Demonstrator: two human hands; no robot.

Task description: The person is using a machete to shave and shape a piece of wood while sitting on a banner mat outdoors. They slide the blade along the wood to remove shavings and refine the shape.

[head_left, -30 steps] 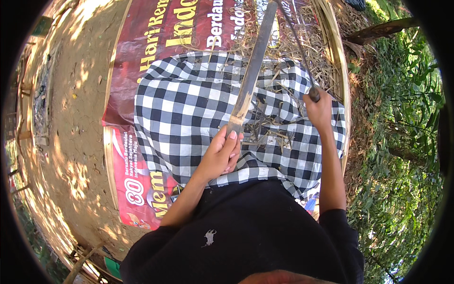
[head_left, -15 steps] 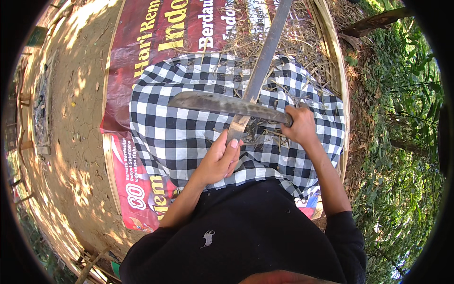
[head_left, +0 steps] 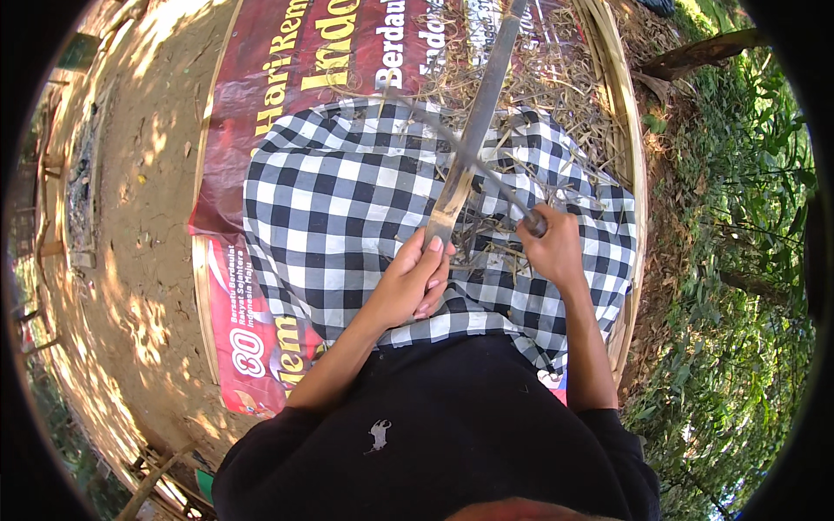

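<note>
My left hand (head_left: 415,286) grips the near end of a long flat bamboo strip (head_left: 478,130) that runs up and away from me. My right hand (head_left: 549,247) is closed on the handle of a long dark knife (head_left: 452,143); its blade lies across the strip, pointing up-left. Both hands rest over a black-and-white checked cloth (head_left: 347,208) spread across my lap.
Dry bamboo shavings (head_left: 556,113) lie on the cloth and on the red printed banner (head_left: 278,69) beneath. A curved bamboo edge (head_left: 627,148) borders the right side, with green plants (head_left: 738,260) beyond. Bare dirt ground (head_left: 139,217) lies to the left.
My right hand swung the knife from upright at the right, down flat across the strip, and now the blade angles up-left along it. My left hand stayed holding the strip.
</note>
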